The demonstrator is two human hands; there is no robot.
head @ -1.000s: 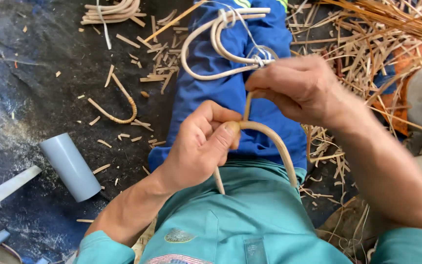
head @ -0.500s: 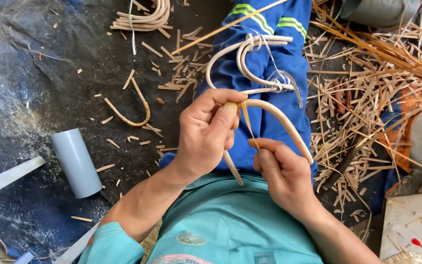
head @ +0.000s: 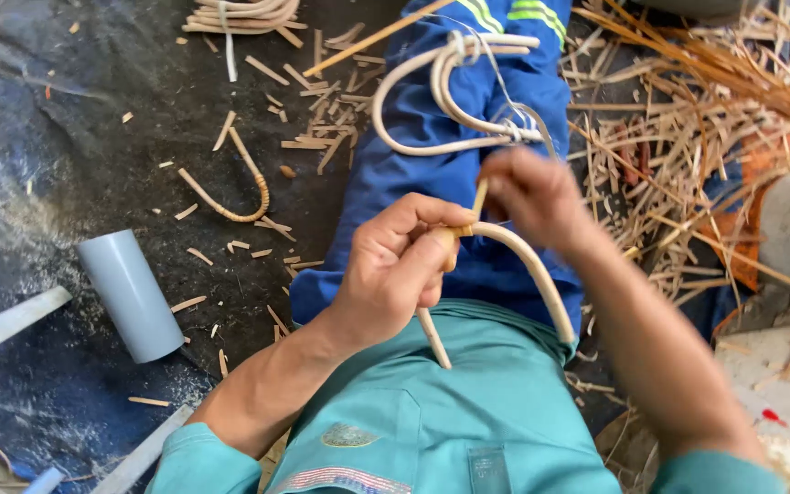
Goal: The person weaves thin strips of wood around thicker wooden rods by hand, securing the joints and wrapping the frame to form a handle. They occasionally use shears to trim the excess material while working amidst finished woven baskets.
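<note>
Our left hand (head: 395, 270) pinches the bent pale rattan cane (head: 523, 274) over our lap; our right hand (head: 532, 197) tugs its thin binding strip (head: 477, 197), which may snap or slip loose.

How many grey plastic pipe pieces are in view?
1: a short grey pipe piece lies on the dark ground, on the left hand side. Others may be hidden.
</note>
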